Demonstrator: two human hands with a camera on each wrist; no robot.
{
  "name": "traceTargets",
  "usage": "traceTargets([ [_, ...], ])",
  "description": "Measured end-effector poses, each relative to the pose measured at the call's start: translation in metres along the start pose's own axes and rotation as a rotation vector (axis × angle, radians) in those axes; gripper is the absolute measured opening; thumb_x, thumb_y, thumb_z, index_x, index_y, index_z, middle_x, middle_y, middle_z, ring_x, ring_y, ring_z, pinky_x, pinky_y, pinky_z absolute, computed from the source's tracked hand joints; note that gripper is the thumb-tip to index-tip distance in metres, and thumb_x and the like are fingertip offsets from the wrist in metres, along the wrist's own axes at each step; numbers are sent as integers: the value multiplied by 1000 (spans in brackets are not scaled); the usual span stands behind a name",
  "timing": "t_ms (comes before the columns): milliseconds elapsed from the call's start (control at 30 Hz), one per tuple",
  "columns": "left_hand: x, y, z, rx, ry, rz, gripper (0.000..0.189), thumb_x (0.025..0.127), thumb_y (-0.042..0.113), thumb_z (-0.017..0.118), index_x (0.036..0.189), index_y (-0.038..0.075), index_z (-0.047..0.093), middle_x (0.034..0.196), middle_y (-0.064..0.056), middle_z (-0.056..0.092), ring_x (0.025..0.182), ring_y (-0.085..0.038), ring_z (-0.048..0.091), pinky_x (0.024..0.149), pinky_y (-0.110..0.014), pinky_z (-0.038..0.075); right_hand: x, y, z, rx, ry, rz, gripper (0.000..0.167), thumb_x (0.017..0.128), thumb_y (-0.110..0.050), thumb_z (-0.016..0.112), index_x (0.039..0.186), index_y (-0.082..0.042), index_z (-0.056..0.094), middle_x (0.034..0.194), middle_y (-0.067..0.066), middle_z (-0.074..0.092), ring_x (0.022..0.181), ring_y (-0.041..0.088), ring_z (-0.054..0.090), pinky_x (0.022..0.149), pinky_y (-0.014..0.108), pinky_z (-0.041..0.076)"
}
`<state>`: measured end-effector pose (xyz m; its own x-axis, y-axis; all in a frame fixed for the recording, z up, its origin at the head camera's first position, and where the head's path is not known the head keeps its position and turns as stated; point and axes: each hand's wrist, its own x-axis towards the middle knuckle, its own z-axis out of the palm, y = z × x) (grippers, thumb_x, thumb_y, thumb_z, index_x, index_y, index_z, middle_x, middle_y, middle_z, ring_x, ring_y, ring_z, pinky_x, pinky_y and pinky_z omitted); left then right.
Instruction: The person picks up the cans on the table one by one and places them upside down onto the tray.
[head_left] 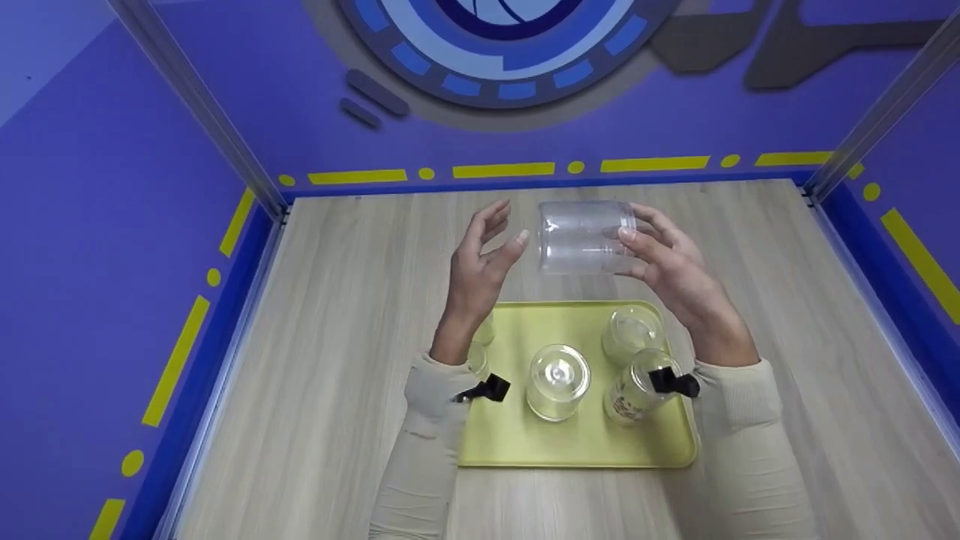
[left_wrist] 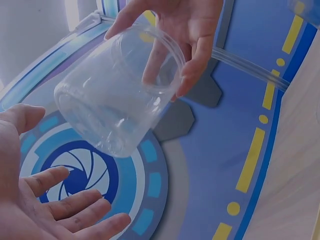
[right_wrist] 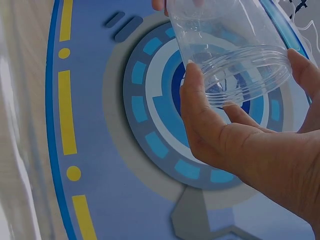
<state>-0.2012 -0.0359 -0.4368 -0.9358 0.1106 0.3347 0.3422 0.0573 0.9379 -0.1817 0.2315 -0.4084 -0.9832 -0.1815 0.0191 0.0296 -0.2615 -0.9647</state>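
Observation:
A clear plastic jar (head_left: 581, 238) is held on its side in the air, beyond the far edge of the tray. My right hand (head_left: 688, 283) grips it around the threaded mouth, thumb on the near side and fingers spread round the rim. In the right wrist view the jar's open, ridged rim (right_wrist: 250, 75) sits between thumb and fingers. My left hand (head_left: 478, 271) is beside the closed base, fingers apart and loosely bent, with a gap to the jar (left_wrist: 107, 100) in the left wrist view.
Below the hands lies a yellow-green tray (head_left: 525, 446) on the wooden table (head_left: 322, 337). It carries several clear jars: one in the middle (head_left: 559, 382), one at the right back (head_left: 634, 335), a printed one (head_left: 637, 390) by the right sleeve. Others are partly hidden behind my left wrist. Blue panels (head_left: 247, 97) enclose the table.

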Motion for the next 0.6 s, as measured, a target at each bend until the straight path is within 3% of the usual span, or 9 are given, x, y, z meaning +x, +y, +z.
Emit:
traceTargets([
  [400, -3, 3, 11, -57, -63, -3, 72, 98, 45, 64, 159, 13, 46, 156, -8, 50, 143, -24, 49, 111, -47, 46, 2, 1, 2, -12, -13, 11, 54, 106, -11, 59, 155, -4, 38, 140, 22, 49, 116, 29, 62, 92, 36, 57],
  [600, -4, 3, 15, -79, -78, 13, 70, 97, 41, 66, 158, 11, 48, 153, -7, 54, 138, -19, 54, 112, -43, 46, 2, 0, 5, -26, -7, 15, 58, 105, -11, 60, 157, -4, 36, 143, 23, 45, 120, 30, 59, 93, 35, 57],
])
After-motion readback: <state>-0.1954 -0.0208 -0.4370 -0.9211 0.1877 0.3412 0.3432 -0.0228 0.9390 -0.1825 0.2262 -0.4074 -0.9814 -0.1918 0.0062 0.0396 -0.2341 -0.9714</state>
